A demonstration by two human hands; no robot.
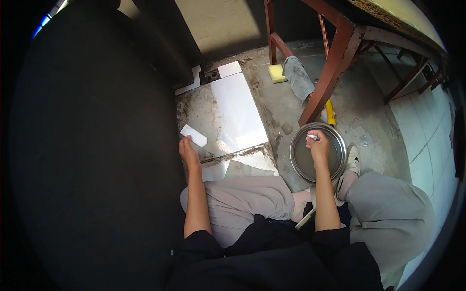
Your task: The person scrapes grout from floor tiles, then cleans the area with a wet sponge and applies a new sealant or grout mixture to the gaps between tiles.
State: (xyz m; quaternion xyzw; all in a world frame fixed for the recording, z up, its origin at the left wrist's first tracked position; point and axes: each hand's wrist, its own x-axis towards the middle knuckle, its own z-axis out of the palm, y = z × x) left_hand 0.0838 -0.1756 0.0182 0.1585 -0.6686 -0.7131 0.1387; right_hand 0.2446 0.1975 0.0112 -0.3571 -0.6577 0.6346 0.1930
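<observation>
My left hand (189,154) is closed on one end of a small white rectangular block (195,136). It holds the block over the dirt-smeared left part of a tiled floor patch, beside the glossy white tile (239,109). My right hand (319,149) is over a round metal basin (294,162) holding greyish liquid. Its fingers are curled round a small white thing (312,137), mostly hidden, whose kind I cannot make out. A loose grey piece (245,169) lies on the tiles close to my left knee.
A red-brown table leg (326,80) rises behind the basin. Near it are a yellow sponge (277,73), a grey cloth (298,77) and a yellow handle (330,113). A dark wall (97,145) stands close on the left. My shoe (353,161) is beside the basin.
</observation>
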